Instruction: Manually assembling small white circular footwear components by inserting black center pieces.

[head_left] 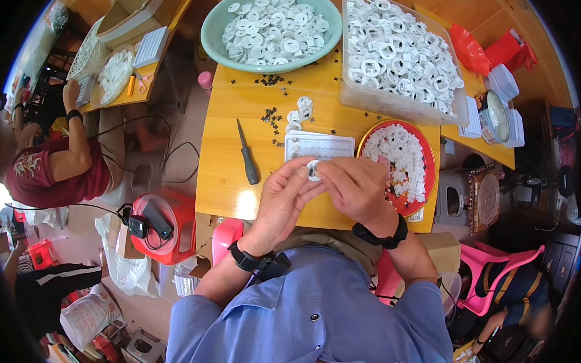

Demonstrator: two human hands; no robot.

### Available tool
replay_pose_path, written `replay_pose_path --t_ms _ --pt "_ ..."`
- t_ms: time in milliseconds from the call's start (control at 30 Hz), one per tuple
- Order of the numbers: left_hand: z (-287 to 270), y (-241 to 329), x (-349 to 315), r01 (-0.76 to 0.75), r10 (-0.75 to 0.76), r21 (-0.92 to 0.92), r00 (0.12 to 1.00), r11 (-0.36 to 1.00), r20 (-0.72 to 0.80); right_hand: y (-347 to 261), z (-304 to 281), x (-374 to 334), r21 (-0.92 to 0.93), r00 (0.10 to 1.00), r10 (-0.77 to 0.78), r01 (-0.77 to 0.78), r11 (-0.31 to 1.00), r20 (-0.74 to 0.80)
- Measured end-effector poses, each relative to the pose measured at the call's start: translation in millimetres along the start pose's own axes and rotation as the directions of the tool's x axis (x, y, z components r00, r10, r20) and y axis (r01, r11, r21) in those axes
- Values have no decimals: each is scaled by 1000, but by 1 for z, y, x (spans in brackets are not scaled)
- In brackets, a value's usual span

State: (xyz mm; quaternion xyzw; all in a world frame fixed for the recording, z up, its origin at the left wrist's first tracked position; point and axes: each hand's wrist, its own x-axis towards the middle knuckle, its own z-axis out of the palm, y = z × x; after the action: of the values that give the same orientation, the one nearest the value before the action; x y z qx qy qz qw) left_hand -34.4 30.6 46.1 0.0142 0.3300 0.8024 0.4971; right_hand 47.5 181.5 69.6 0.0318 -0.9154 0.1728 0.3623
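Observation:
Between my hands, over the table's near part, is a small round white plastic part [313, 170] with a dark spot in its middle. My left hand [287, 189] pinches it from the left. The fingertips of my right hand [356, 182] press on its right side; whether they also hold a smaller piece is hidden. Just beyond my fingers lies a white tray [340, 146] with small pieces along it. A few loose white discs [304, 108] lie behind the tray. To the left, a screwdriver [247, 158] with a dark handle rests on the table.
A green basin [210, 37] of white discs and a clear bin [390, 112] of white rings stand at the back. On the right, a red round tray [433, 152] holds small white parts. Small black pieces [272, 118] lie scattered. Another person [65, 154] sits far left.

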Motion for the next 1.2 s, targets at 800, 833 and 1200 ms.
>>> replay_pose_path --t_ms 800,833,1200 --pt "3 -7 5 -108 109 389 994 915 19 -1 3 -11 121 962 271 -273 954 37" --pt "2 -6 4 -98 92 385 995 918 36 -3 3 -10 100 959 283 -285 953 32" --pt "11 -2 -2 -89 99 497 995 863 6 -5 -10 -10 422 627 671 -773 473 396"
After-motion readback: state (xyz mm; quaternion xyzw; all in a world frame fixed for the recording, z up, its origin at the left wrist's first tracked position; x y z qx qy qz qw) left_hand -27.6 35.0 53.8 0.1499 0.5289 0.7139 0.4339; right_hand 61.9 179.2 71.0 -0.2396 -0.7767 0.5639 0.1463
